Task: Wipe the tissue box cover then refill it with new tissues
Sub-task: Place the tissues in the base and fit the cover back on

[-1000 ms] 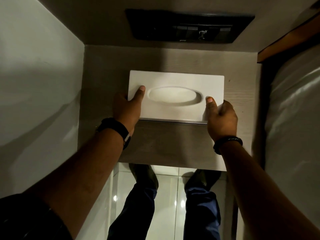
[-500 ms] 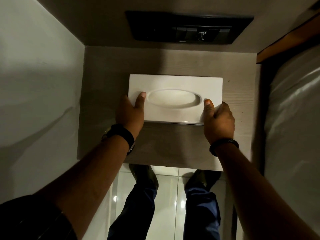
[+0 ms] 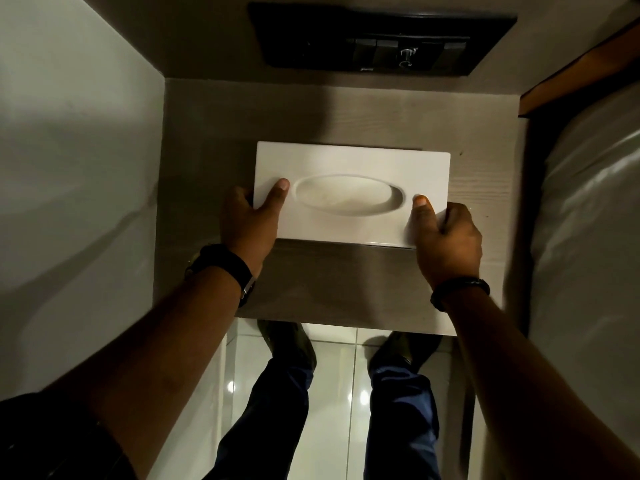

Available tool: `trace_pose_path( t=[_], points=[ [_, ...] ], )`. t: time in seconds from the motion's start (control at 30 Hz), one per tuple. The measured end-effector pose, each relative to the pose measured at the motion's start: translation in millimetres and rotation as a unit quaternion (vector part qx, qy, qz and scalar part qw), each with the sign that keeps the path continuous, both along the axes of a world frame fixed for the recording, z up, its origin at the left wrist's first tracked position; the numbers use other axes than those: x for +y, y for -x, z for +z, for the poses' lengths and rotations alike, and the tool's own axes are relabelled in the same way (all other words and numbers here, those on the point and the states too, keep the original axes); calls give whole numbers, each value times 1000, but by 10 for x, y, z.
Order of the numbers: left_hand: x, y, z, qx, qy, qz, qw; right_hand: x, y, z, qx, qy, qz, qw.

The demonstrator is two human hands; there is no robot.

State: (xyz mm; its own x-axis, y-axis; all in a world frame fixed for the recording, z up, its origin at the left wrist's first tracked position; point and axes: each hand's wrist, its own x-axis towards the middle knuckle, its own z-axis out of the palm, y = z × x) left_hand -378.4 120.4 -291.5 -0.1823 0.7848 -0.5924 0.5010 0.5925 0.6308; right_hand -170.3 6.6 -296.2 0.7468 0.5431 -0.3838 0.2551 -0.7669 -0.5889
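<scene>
A white rectangular tissue box cover with an oval recess in its top sits over a small grey-brown bedside table. My left hand grips its near left corner, thumb on top beside the oval. My right hand grips the near right corner, thumb pressed on the top face. A thin metallic edge shows under the cover's near side. No tissue shows in the oval.
A pale wall closes the left side. A bed with a white cover and wooden headboard stands on the right. A black switch panel is on the back wall. My legs stand on glossy floor tiles.
Both hands and the cover have shifted slightly nearer and lower in view. My right thumb has slid a little further onto the cover's top.
</scene>
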Motion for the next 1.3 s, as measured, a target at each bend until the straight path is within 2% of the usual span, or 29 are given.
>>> trace_pose_path(
  t=[0.3,0.43,0.57,0.63,0.73,0.87,0.93,0.97,1.03,1.23,1.3],
  points=[
    [-3,18,-2,-16,4,-4,1000,-33,0,-26,11,-8,1,1000],
    [-66,-36,-63,42,-51,-42,997,-52,120,-89,-50,-13,46,998],
    [-105,-10,-165,62,-89,-116,987,-56,189,-101,-101,-19,79,992],
    [-139,34,-205,126,-132,-203,962,-54,164,-106,-157,-3,145,977],
    [-167,133,-171,260,-227,-367,864,-39,58,-133,-198,49,245,948],
    [84,188,-136,275,-273,-562,730,-34,-81,-160,-206,73,306,927],
    [220,162,-135,273,-289,-613,683,-15,-112,-159,-205,67,320,923],
    [253,147,-135,273,-291,-626,670,-9,-116,-160,-201,66,318,924],
    [249,138,-138,277,-286,-629,668,-6,-106,-152,-192,69,311,928],
    [194,123,-116,281,-265,-604,697,34,-52,14,-178,116,298,931],
    [190,114,-116,278,-260,-597,706,123,10,115,-181,91,277,939]
  ],
)
